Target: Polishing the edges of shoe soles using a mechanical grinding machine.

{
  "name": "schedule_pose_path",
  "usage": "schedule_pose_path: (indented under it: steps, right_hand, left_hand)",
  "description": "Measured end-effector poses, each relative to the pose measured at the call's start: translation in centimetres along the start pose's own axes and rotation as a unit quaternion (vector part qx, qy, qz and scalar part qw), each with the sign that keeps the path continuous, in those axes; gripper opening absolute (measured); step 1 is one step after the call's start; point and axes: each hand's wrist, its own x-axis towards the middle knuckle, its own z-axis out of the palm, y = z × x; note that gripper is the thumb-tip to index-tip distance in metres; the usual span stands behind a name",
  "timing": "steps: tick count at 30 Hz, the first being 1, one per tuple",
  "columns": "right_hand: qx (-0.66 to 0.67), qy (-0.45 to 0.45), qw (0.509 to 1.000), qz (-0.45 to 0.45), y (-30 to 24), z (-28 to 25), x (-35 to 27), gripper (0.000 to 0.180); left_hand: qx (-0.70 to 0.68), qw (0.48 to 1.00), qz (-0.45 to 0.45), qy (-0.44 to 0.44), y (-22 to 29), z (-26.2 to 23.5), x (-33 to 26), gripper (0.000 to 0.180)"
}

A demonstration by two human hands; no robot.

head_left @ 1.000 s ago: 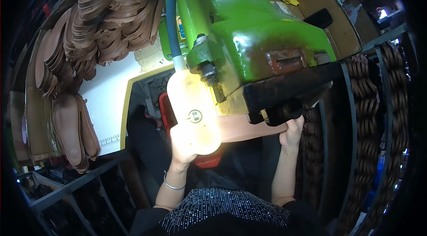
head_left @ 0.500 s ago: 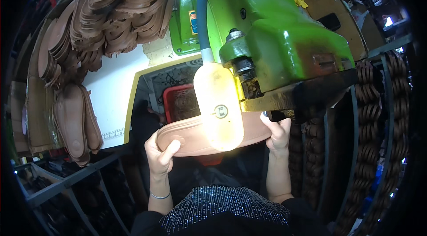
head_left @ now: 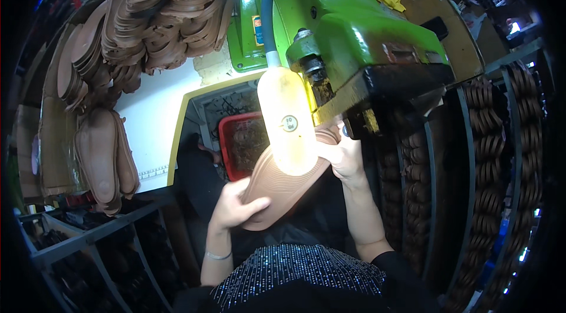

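Note:
A brown shoe sole (head_left: 281,198) with fine ridged lines on its face is held slantwise between my hands, below the machine head. My left hand (head_left: 236,204) grips its near left end, thumb on top and fingers underneath. At the far right end my right hand (head_left: 348,159) pinches the edge with its thumb across the face. The glowing lamp (head_left: 288,118) hides part of the sole's upper half. The green machine (head_left: 348,30) has its dark working head (head_left: 389,94) just above and right of my right hand.
Stacks of brown soles (head_left: 165,6) lie on the white table (head_left: 150,130) at the left, with a few more soles (head_left: 100,156) near its front. Below the opening sits a red basket (head_left: 227,148). Racks of soles (head_left: 486,153) stand at the right; a metal frame (head_left: 88,236) is at lower left.
The sole has swung from nearly level to a steep slant, its right end up and its ridged face now showing. My left hand moved right and down, my right hand left and slightly up.

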Motion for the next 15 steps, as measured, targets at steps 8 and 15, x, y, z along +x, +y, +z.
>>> schedule_pose_path:
  steps: [8,15]
  right_hand:
    - [-0.141,0.061,0.988,-0.034,3.8,-1.1,-5.0,0.042]
    - [-0.119,-0.132,0.946,0.27,8.6,-5.2,-15.6,0.043]
  left_hand:
    - [0.013,0.99,0.137,0.035,0.9,4.6,6.9,0.029]
    - [-0.043,0.968,0.176,0.174,0.4,6.4,5.9,0.018]
